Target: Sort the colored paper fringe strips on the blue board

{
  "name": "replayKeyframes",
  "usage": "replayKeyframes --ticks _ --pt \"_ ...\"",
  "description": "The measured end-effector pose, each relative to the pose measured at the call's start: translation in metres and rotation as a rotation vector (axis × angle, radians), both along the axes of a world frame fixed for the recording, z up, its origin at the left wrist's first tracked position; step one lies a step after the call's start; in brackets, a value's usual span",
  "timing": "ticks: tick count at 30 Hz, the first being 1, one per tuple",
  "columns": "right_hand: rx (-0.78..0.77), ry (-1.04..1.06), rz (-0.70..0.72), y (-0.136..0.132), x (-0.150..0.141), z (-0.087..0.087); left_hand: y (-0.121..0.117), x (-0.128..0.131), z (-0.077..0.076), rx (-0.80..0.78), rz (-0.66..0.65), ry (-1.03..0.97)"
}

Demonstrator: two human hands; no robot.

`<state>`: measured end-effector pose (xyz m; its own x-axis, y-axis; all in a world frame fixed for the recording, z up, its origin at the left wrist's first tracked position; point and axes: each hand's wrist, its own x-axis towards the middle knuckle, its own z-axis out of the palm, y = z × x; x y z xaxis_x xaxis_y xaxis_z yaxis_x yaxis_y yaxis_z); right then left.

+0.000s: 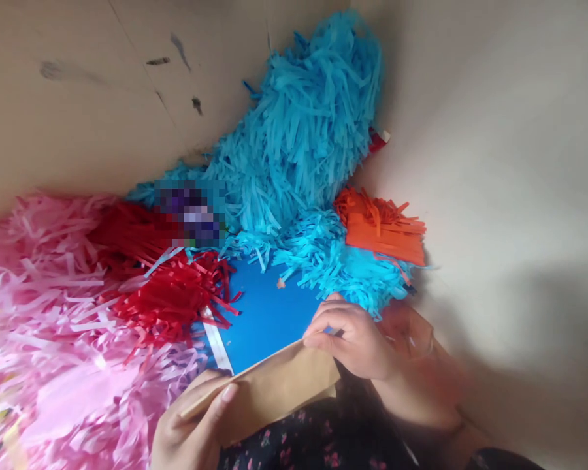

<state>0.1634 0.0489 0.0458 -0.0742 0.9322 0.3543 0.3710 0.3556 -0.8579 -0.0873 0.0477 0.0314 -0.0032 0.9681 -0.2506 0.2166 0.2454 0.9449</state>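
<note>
A brown paper piece (274,385) lies folded across my lap, over a blue sheet (264,313). My left hand (191,424) grips its near left end, thumb on top. My right hand (357,339) pinches its far right edge with curled fingers. Heaps of fringed tissue paper lie just beyond: a blue heap (304,150), a red heap (171,294), a pink heap (44,326) and an orange bundle (382,228).
A beige floor or wall (494,163) surrounds the heaps, with dark smudges at the upper left. Dark floral cloth (313,444) covers my lap. A clear bangle (411,333) sits on my right wrist. A blurred-out patch (191,212) sits among the fringes.
</note>
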Motion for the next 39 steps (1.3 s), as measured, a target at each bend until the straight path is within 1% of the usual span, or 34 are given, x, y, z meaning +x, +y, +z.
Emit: replayKeyframes --ticks 3,7,11,14,18,22,27,30,33,36,39 --pt "0.040 -0.018 0.022 0.000 0.000 0.000 -0.001 -0.005 -0.006 -0.052 -0.070 -0.053" --pt "0.042 -0.011 0.046 0.001 0.002 0.001 -0.002 -0.011 -0.014 0.021 -0.105 -0.021" --pt "0.000 -0.064 0.058 0.003 0.005 0.003 -0.003 -0.012 -0.018 0.048 -0.122 0.013" --pt "-0.053 -0.045 0.045 0.003 0.005 0.005 -0.003 -0.011 -0.017 0.055 -0.115 0.011" --pt "-0.134 0.010 -0.002 0.004 0.003 0.006 -0.003 -0.007 -0.012 0.011 -0.055 -0.006" --pt "-0.100 0.081 -0.040 0.004 0.001 0.005 -0.004 -0.004 -0.011 0.018 -0.056 0.003" --pt "-0.055 0.172 -0.048 0.002 -0.001 0.000 -0.003 -0.004 -0.016 0.049 -0.047 0.021" --pt "-0.088 0.195 -0.041 0.000 0.000 -0.002 -0.003 -0.004 -0.017 0.059 -0.048 0.032" --pt "-0.160 0.200 -0.020 -0.001 0.001 -0.003 -0.003 -0.004 -0.015 0.050 -0.037 0.031" --pt "-0.237 0.188 -0.053 -0.001 0.002 -0.003 -0.003 -0.004 -0.014 0.060 -0.040 0.043" --pt "-0.212 0.165 -0.062 -0.001 0.000 -0.002 -0.003 -0.005 -0.014 0.068 -0.040 0.060"
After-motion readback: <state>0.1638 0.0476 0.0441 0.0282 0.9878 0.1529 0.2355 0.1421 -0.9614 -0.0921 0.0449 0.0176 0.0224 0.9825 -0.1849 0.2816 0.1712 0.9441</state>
